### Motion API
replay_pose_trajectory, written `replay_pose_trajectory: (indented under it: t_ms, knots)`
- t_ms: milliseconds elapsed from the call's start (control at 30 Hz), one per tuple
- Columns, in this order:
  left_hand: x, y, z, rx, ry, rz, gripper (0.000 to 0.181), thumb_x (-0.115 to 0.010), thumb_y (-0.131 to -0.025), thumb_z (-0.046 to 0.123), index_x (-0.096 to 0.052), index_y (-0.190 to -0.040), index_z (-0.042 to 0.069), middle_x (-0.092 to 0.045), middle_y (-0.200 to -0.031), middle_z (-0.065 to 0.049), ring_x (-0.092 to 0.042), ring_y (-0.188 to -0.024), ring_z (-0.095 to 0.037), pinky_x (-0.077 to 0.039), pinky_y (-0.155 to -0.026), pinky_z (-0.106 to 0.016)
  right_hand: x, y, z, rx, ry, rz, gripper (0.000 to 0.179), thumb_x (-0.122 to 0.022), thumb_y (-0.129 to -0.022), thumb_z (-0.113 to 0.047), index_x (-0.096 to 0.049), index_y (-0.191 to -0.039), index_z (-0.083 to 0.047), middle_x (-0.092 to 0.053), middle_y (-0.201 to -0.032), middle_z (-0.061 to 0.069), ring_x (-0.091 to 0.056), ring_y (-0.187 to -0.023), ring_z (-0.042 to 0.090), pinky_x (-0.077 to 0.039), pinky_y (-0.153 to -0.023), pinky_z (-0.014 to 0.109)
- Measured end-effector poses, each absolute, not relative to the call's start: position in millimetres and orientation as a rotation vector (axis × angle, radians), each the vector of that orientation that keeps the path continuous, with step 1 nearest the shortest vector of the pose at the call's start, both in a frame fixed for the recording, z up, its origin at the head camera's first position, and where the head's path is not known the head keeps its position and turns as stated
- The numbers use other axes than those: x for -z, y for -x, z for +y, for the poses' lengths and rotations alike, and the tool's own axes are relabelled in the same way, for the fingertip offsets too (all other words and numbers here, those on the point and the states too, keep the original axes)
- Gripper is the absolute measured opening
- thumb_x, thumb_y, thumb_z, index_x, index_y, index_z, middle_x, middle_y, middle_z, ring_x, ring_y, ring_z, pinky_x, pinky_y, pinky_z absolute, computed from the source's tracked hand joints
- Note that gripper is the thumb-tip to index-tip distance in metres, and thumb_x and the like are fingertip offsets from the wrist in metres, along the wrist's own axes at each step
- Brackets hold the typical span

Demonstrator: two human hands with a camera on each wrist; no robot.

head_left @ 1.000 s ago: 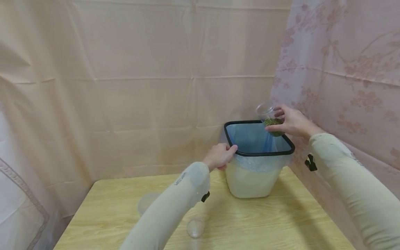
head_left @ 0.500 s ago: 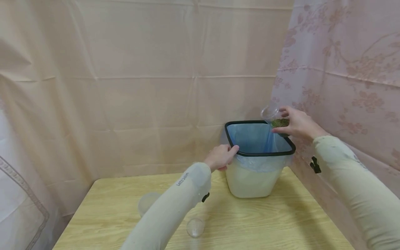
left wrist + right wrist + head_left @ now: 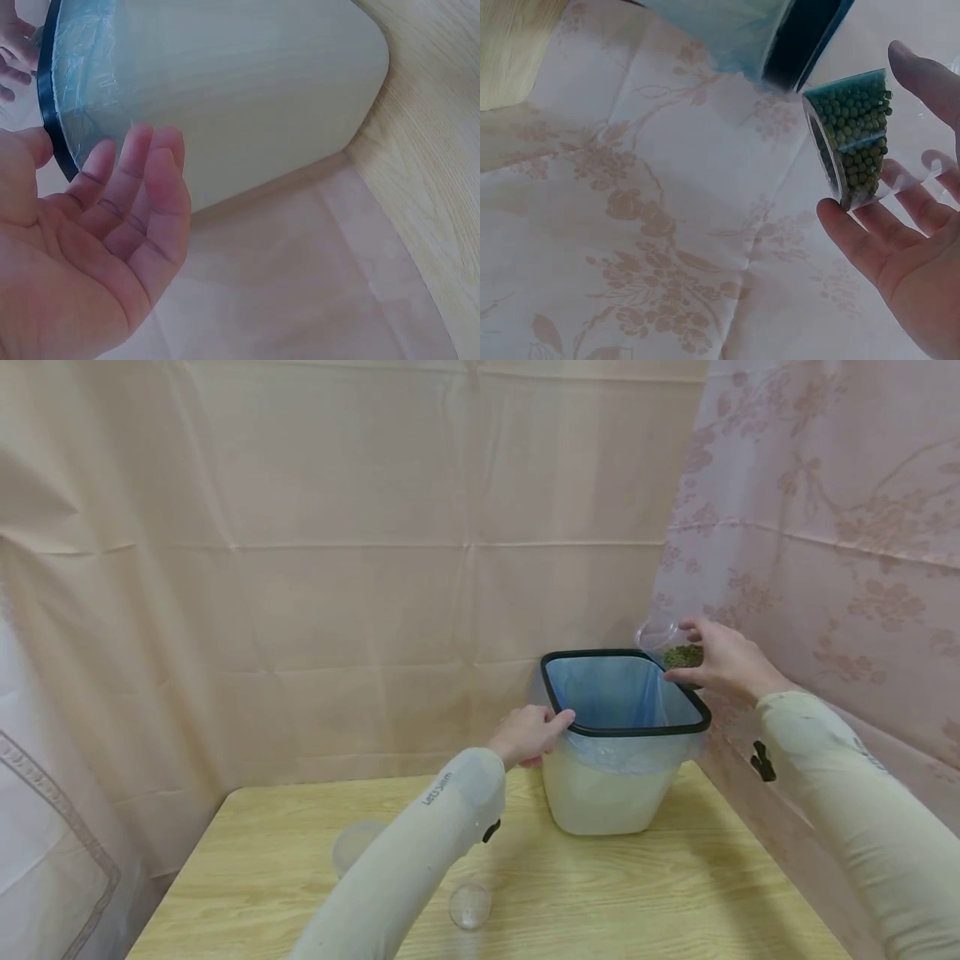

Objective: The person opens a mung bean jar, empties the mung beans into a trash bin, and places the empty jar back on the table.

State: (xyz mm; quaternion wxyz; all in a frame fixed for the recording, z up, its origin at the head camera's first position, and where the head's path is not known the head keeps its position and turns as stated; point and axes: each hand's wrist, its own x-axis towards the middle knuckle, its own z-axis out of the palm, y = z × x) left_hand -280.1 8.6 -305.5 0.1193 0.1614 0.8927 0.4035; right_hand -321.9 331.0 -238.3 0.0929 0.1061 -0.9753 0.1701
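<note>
A cream trash bin (image 3: 607, 793) with a black rim (image 3: 637, 731) and a blue plastic liner (image 3: 600, 685) stands at the table's back right. My left hand (image 3: 525, 735) holds its near left rim; in the left wrist view the thumb lies at the rim and the bent fingers (image 3: 165, 187) are by the outer wall. With my right hand (image 3: 727, 660) I grip a clear plastic cup (image 3: 654, 633), tilted beside the bin's far right rim. Green beans (image 3: 859, 120) lie at the cup's bottom in the right wrist view, with fingertips around its lower part.
On the wooden table (image 3: 262, 860), a clear round cup (image 3: 470, 907) stands near the front, and a translucent round container (image 3: 352, 845) is partly behind my left forearm. Beige cloth (image 3: 360, 610) hangs behind, flowered pink cloth (image 3: 832, 585) along the right.
My right hand has moved right and slightly down with the cup, from over the bin's opening to its right rim. My left hand stays at the rim.
</note>
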Motion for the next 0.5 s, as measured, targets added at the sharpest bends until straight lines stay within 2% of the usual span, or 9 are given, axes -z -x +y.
replay_pose_trajectory:
  t_ms: [200, 400, 500]
  knots:
    - [305.5, 278.8, 7.1, -1.174, -0.467, 2.616, 0.045, -0.048, -0.104, 0.054, -0.06, -0.103, 0.01, -0.066, -0.088, -0.011, -0.054, -0.061, -0.022, -0.051, -0.07, -0.034, 240.2, 320.6, 329.9, -0.473, -0.312, -2.896, 0.097, -0.081, -0.085, -0.047, -0.031, -0.151, 0.003, -0.042, -0.144, 0.036, -0.042, -0.13, 0.055, -0.031, -0.103, 0.073]
    - [306.5, 280.3, 7.4, -1.162, -0.468, 2.614, 0.047, -0.047, -0.104, 0.055, -0.06, -0.106, 0.009, -0.065, -0.085, -0.009, -0.051, -0.057, -0.019, -0.054, -0.075, -0.036, 241.9, 320.0, 326.8, -0.366, -0.324, -2.899, 0.091, -0.081, -0.086, -0.041, -0.032, -0.151, 0.002, -0.043, -0.143, 0.035, -0.044, -0.127, 0.054, -0.036, -0.099, 0.072]
    - [308.3, 283.6, 8.9, -1.141, -0.452, 2.616, 0.047, -0.048, -0.103, 0.056, -0.06, -0.107, 0.01, -0.063, -0.081, -0.007, -0.048, -0.054, -0.018, -0.052, -0.071, -0.032, 241.9, 318.8, 324.4, -0.307, -0.344, -2.901, 0.091, -0.081, -0.086, -0.041, -0.033, -0.151, 0.001, -0.043, -0.142, 0.034, -0.045, -0.125, 0.054, -0.038, -0.097, 0.071]
